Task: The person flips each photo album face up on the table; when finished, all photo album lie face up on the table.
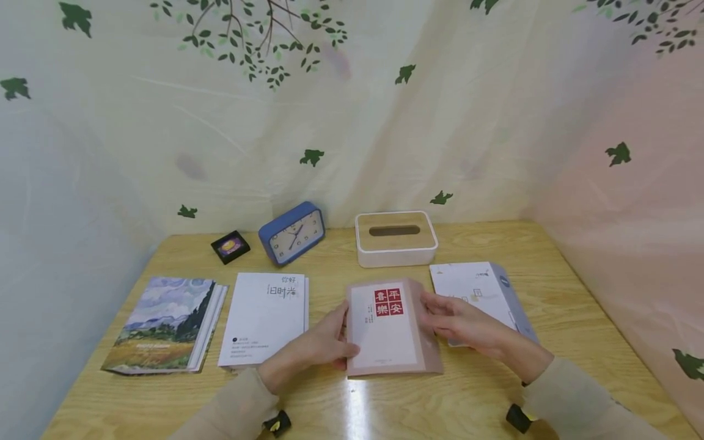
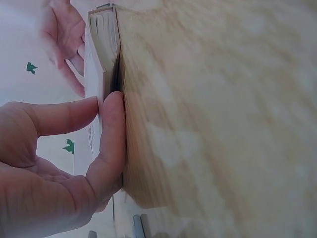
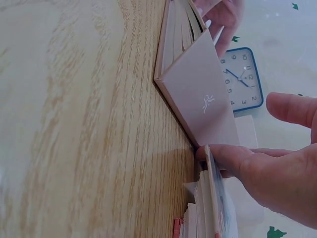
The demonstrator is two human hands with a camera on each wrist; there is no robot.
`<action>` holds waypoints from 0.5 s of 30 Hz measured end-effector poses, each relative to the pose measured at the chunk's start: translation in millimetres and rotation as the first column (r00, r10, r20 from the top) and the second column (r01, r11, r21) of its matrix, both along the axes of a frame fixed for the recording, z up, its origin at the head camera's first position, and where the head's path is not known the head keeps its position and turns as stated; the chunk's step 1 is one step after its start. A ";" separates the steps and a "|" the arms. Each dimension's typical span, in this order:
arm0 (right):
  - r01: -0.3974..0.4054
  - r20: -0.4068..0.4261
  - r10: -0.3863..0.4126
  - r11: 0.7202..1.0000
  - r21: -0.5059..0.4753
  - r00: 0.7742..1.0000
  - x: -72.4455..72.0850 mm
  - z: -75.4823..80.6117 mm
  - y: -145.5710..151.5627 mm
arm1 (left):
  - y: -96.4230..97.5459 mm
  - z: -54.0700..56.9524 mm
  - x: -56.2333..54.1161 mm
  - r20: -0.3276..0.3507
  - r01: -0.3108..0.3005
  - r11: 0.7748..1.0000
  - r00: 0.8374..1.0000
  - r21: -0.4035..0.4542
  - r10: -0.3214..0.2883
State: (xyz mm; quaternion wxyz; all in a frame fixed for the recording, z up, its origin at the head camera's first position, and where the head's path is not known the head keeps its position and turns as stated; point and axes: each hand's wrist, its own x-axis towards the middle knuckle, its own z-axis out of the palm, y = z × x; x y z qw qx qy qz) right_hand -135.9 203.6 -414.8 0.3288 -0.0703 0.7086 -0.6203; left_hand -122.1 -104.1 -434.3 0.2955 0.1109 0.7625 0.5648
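A pink book with a white cover panel and a red square of characters lies in the middle of the table. My left hand pinches its left edge, thumb on the cover and index finger under it, as the left wrist view shows. At the book's right side is my right hand. Its fingers reach to the foot of the broad pink spine, with the thumb held apart. Partly behind the right hand and forearm lies a white book with a grey-blue spine.
Left of the pink book lie a white book and a book with a painted landscape cover. Along the back stand a small black box, a tilted blue clock and a white tissue box with a wooden top. Printed curtains surround the table.
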 end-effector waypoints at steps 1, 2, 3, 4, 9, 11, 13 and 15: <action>0.000 0.001 0.000 1.000 -0.001 1.000 -0.3 0.5 -0.1 | -0.2 0.3 -0.3 -0.003 0.001 1.000 1.000 0.000 -0.001; 0.002 0.004 -0.002 1.000 -0.002 1.000 -0.6 1.1 -0.2 | -0.4 0.4 -0.6 -0.005 0.002 1.000 1.000 -0.003 -0.002; 0.003 0.007 -0.003 1.000 -0.004 1.000 -0.9 1.7 -0.2 | -0.4 0.5 -1.0 -0.007 0.002 1.000 1.000 -0.007 -0.002; 0.007 0.015 -0.007 1.000 -0.011 1.000 -1.1 2.4 -0.2 | -0.4 0.5 -1.3 -0.007 0.003 1.000 1.000 -0.009 -0.003; 0.044 0.087 -0.038 0.997 -0.070 0.996 -2.2 5.1 0.0 | -0.3 0.1 -2.5 0.007 0.004 1.000 1.000 -0.011 -0.004; 0.061 0.117 -0.049 0.993 -0.097 0.992 -2.6 5.4 0.3 | -0.6 -0.1 -2.8 0.014 0.007 1.000 1.000 -0.004 -0.007; 0.082 0.145 -0.063 0.989 -0.127 0.987 -3.0 5.2 0.8 | -1.3 -0.3 -2.9 0.019 0.010 1.000 1.000 0.005 -0.010; 0.107 0.174 -0.078 0.981 -0.164 0.982 -3.6 4.3 1.3 | -2.5 0.0 -2.4 0.031 0.012 1.000 0.999 0.023 -0.013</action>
